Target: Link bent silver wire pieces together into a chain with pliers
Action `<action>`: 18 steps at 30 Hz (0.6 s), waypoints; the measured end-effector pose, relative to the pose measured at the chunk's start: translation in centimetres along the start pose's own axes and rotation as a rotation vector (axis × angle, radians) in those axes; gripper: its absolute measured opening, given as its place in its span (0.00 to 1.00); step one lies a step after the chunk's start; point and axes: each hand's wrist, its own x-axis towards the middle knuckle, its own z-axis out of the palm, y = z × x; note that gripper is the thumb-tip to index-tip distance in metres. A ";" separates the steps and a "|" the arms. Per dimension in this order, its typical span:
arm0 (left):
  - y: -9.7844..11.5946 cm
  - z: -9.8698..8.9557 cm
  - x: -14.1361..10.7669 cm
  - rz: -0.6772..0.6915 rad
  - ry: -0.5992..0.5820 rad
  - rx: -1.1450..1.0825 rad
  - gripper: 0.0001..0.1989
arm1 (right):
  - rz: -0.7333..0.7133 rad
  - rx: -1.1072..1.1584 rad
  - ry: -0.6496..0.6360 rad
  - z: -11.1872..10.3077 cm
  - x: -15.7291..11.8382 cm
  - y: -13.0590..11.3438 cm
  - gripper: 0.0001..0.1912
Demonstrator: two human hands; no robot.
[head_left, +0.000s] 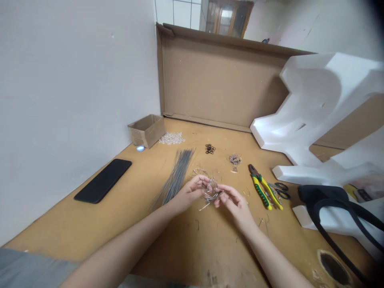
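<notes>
Wirework (211, 196), a small cluster of looped silvery strands, sat between the two hands above the front middle of the table (168, 248). The hands were close together but apart from each other, the left hand (194, 189) pinching its left side and the right hand (237, 203) closed with thumb and fingers on its right edge. Several loops crossed one another there, so a pull from one side could well have snagged a neighbouring strand and bent it out of shape. A pale end stuck out below, toward the wearer, and might have pricked a bare finger or caught on skin if the cluster was turned quickly. Because the grip looked to be by fingertips only, springy wire could have slipped free and flicked loose. Just behind the left hand lay more curled wire (200, 172), near enough to hook onto the held piece if that hand dipped. The bundle of straight wires (180, 172) lay beside the left hand and forearm, where a sweep of the arm could have scattered it. Bent offcuts (198, 225) dotted the wood near both forearms, a likely cause of scratches. Farther off, the black rings (210, 149) lay in a loose heap that a knock could have spread.
</notes>
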 end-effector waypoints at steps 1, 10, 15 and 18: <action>-0.1 -0.1 0.1 -0.044 0.053 -0.051 0.09 | -0.009 -0.026 -0.024 0.2 -0.1 -0.2 0.14; -0.1 -0.8 0.3 -0.223 -0.009 -0.402 0.04 | -0.171 -0.205 0.247 0.6 -0.6 -0.2 0.09; -0.1 -0.5 0.0 -0.310 -0.183 -0.430 0.04 | -0.237 -0.204 0.229 0.7 -0.5 0.0 0.11; -0.3 -0.5 0.0 -0.307 -0.188 -0.443 0.04 | -0.219 -0.148 0.199 0.8 -0.4 0.1 0.11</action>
